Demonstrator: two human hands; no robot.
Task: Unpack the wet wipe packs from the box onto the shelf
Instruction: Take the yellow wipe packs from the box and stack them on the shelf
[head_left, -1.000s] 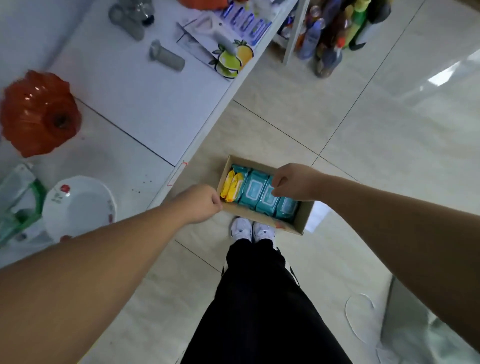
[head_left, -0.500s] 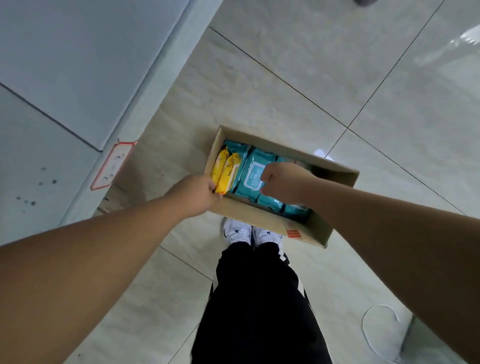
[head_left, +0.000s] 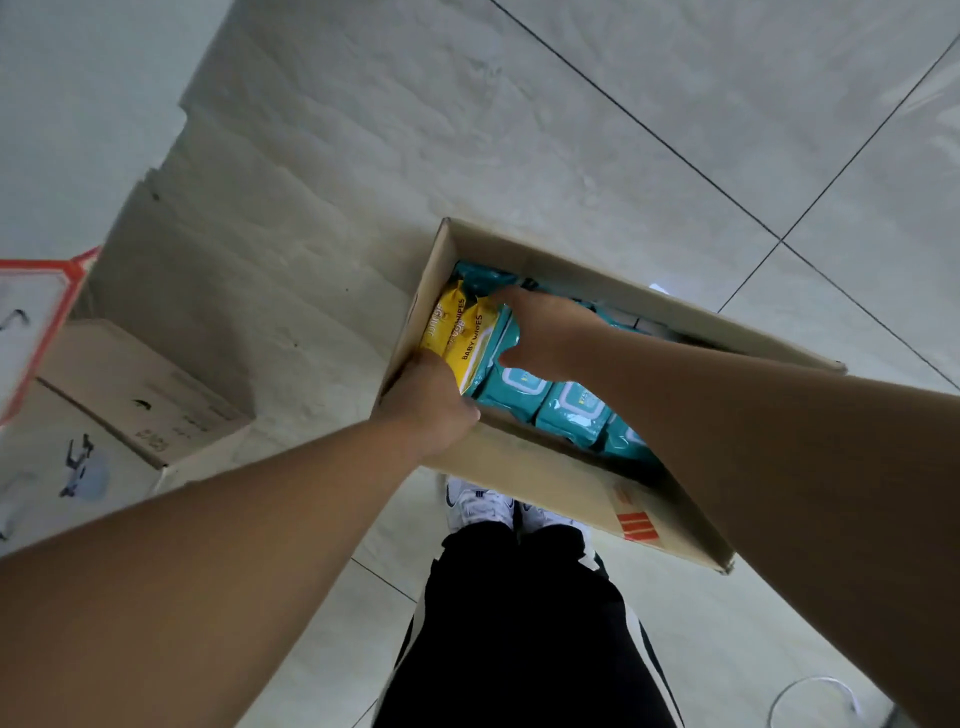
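An open cardboard box (head_left: 545, 467) stands on the tiled floor in front of my feet. Two yellow baby-wipe packs (head_left: 467, 338) stand on edge at its left end, and several teal wipe packs (head_left: 566, 402) lie beside them. My left hand (head_left: 426, 400) reaches over the near left corner and its fingers curl around the near end of the yellow packs. My right hand (head_left: 540, 332) is inside the box, fingers over the far side of the yellow packs, thumb spread toward the teal packs. The shelf (head_left: 67, 104) edge shows at the upper left.
Under the shelf at the left sit other cardboard boxes (head_left: 130, 395). A red-framed label (head_left: 36, 306) hangs on the shelf edge. My legs in black trousers and white shoes (head_left: 488, 504) stand just behind the box. A white cable loop (head_left: 810, 701) lies on the floor at the lower right.
The camera has dropped closer to the box. My right hand moved left from the teal packs onto the yellow packs. My left hand reached from the box's rim onto those yellow packs.
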